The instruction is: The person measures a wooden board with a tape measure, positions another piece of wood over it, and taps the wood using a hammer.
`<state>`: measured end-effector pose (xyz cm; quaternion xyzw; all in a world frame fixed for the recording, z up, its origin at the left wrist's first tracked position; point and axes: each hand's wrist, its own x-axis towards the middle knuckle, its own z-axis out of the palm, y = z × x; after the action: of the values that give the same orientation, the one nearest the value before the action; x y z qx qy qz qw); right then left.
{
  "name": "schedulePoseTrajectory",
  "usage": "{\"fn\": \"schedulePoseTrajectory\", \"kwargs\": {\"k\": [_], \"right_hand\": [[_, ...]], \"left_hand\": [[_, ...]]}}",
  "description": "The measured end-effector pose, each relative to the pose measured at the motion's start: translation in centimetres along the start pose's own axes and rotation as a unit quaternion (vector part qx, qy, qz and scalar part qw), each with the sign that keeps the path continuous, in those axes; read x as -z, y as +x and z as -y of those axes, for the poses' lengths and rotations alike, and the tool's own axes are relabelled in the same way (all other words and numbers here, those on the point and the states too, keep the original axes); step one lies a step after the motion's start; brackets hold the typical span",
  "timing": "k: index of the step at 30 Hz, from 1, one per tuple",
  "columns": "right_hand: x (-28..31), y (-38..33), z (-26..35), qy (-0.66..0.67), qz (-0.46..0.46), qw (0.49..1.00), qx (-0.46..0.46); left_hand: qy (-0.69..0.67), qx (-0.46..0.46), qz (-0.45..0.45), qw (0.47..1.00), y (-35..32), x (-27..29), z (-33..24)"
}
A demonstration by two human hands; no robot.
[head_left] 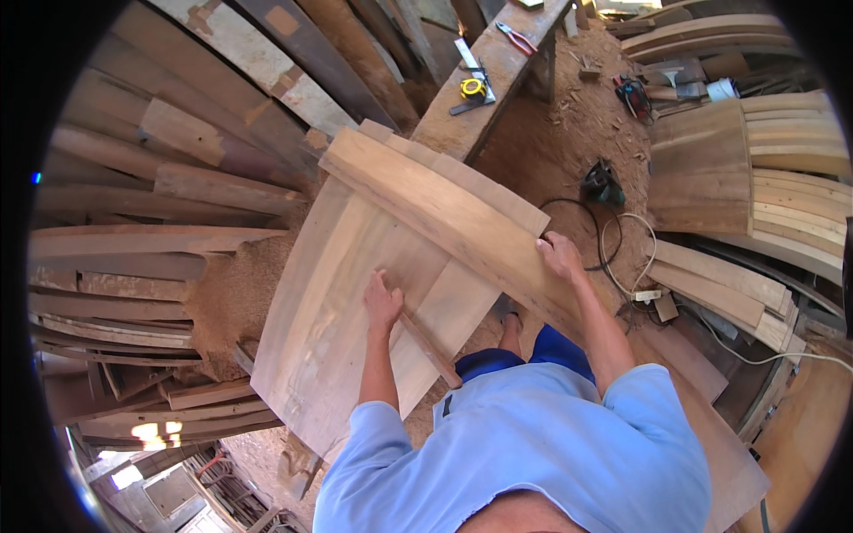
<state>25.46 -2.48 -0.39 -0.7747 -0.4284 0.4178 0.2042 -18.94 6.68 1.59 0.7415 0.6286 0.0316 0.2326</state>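
A long brown plank [435, 209] lies slantwise across a wide, pale wooden panel [346, 293]. My right hand [562, 256] is closed over the plank's far edge, toward its right part. Its fingertips are partly hidden at that edge. On the panel, to the left of the plank, rests my left hand [383, 304], with thumb and fingers apart. A narrow wooden strip [431, 352] runs from beside this hand toward my waist; I cannot tell whether the hand touches it. Another flat board [480, 184] shows along the plank's far side.
Ahead, a narrow bench [444, 124] carries a yellow tape measure [473, 89], a square [468, 58] and red-handled pliers [517, 38]. A corded power tool [602, 184] stands on the sawdust-strewn floor, its cable [586, 258] looping near my right hand. Stacked boards [178, 169] line both sides.
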Motion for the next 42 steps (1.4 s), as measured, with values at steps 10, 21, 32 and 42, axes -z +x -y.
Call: {"fn": "schedulePoseTrajectory", "kwargs": {"k": [10, 21, 32, 42], "right_hand": [[-0.5, 0.1, -0.4, 0.093, -0.142, 0.985, -0.014], [1.7, -4.2, -1.9, -0.017, -0.099, 0.995, 0.002], [1.4, -3.1, -2.3, -0.005, -0.065, 0.998, 0.022], [4.6, -6.1, -4.3, 0.001, -0.114, 0.993, -0.025]], "left_hand": [[-0.044, 0.088, -0.109, 0.989, 6.7, -7.7, -14.4], [-0.012, 0.143, -0.209, 0.967, 7.4, -10.0, -17.9], [-0.005, 0.152, -0.202, 0.968, 7.3, -9.6, -18.2], [-0.001, 0.15, -0.197, 0.969, 7.2, -9.9, -18.5]]}}
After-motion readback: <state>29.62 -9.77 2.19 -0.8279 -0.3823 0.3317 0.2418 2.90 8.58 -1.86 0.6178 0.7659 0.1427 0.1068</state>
